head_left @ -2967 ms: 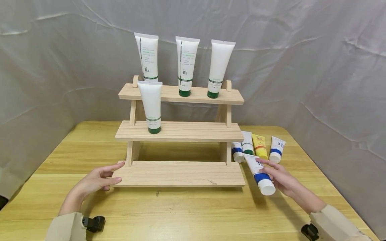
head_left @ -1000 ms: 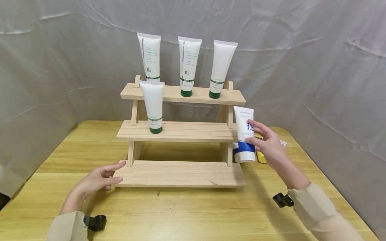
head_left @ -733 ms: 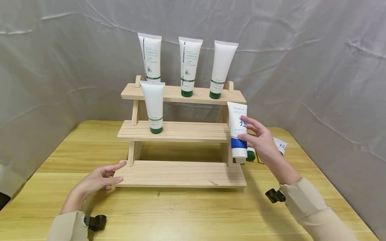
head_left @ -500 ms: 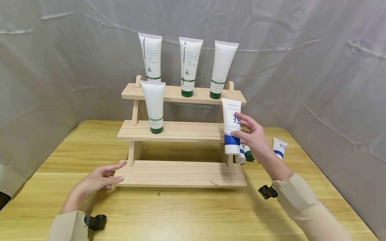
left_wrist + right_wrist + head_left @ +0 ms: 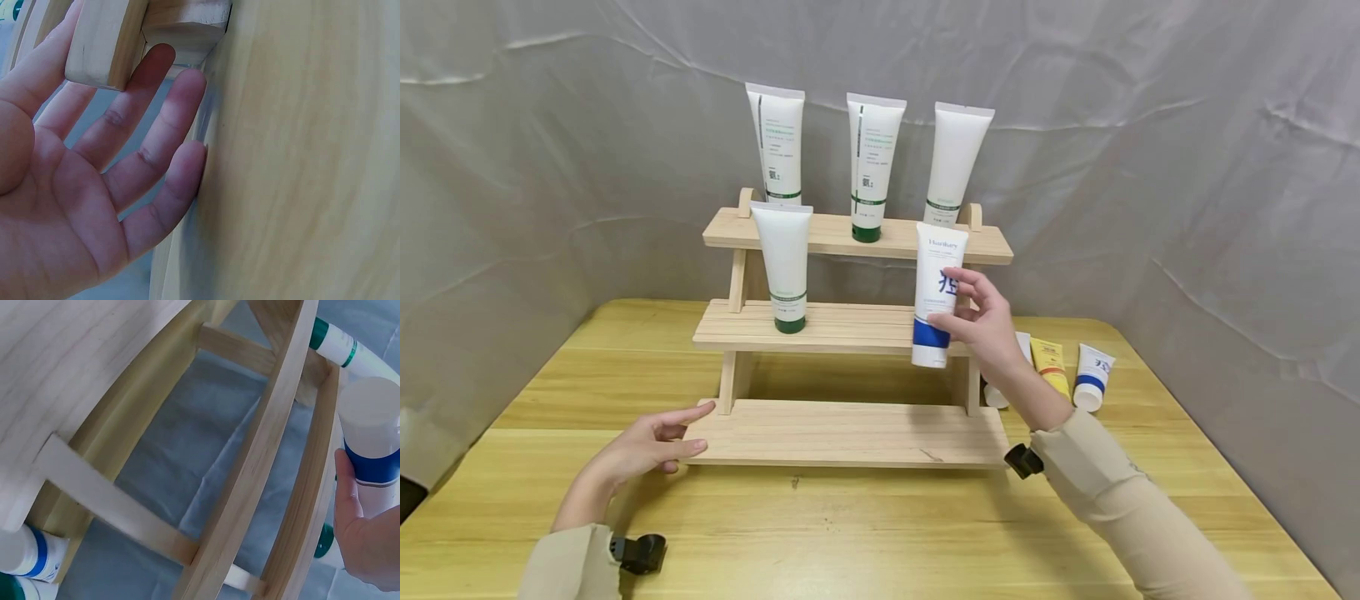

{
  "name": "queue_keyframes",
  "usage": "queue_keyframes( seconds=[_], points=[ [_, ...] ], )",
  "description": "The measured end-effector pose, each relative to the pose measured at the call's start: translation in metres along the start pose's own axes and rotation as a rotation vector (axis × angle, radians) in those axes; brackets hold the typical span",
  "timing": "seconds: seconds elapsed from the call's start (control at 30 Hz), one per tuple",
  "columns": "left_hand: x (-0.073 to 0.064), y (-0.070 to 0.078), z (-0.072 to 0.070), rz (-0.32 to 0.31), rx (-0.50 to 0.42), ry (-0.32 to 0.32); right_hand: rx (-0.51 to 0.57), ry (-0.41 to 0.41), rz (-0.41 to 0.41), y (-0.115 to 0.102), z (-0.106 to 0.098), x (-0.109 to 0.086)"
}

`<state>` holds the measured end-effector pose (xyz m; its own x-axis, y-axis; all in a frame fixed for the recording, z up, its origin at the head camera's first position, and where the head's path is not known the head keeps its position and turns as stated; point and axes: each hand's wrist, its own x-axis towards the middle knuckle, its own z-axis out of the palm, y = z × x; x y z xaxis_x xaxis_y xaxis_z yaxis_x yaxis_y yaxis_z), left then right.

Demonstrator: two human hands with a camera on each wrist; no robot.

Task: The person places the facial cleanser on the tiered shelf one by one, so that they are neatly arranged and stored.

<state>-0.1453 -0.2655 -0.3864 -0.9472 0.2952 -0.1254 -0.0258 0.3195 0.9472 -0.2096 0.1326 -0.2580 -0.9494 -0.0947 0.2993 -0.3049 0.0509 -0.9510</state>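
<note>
My right hand (image 5: 981, 321) pinches a white squeeze tube (image 5: 934, 275) with a blue band, between thumb and fingers. It is upright, cap down, in front of the right part of the middle shelf; whether it touches the shelf I cannot tell. In the right wrist view its white cap (image 5: 370, 403) is near the fingers. My left hand (image 5: 640, 446) rests at the left end of the bottom shelf of a three-tier wooden stand (image 5: 850, 433), its fingers loosely extended. A white tube with a green cap (image 5: 782, 271) stands on the middle shelf's left.
Along the top shelf stand three white green-banded tubes, including a middle one (image 5: 874, 162). Right of the stand, a yellow tube (image 5: 1049, 363) and a blue-banded white tube (image 5: 1092, 377) lie on the wooden table (image 5: 850, 533), with others partly hidden by my arm. Grey cloth hangs behind.
My right hand has raised the blue-banded tube from beside the stand, turned it upright and carried it left to the middle shelf. My left hand has stayed in place.
</note>
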Motion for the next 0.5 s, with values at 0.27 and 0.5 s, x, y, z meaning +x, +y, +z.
queue_keyframes(
  seconds=[0.27,0.5],
  points=[
    [0.001,0.002,0.001,0.006,0.012,0.000,-0.052,0.016,-0.058,0.005,0.017,0.010],
    [0.001,0.002,0.001,0.002,0.017,-0.001,-0.065,0.028,-0.140,0.012,0.033,0.018]
  ],
)
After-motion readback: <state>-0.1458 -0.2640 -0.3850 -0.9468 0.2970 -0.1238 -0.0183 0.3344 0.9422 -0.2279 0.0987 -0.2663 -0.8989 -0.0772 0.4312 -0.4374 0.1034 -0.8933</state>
